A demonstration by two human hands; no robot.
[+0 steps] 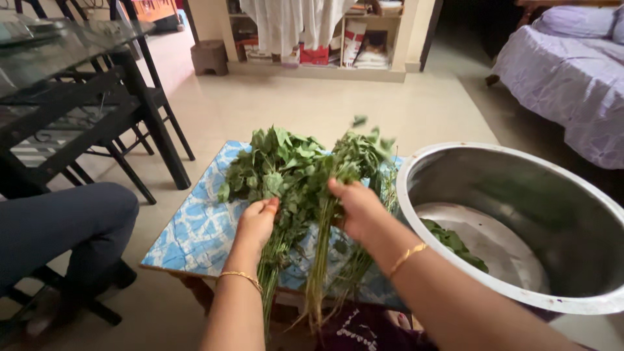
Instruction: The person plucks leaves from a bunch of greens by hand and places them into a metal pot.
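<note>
- Left hand [257, 221]: grasps a bunch of leafy stems [276, 188] lying on the board [195, 227].
- Right hand [357, 208]: clenched on thin, rooted greens [351, 162], lifted.
- Board: flat, blue-and-white mottled.
- Bowl [520, 214]: round, steel; holds plucked leaves [455, 244].

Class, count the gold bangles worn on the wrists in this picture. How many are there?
2: one gold bangle on the left wrist, one gold bangle on the right wrist. None seem hidden.
</note>
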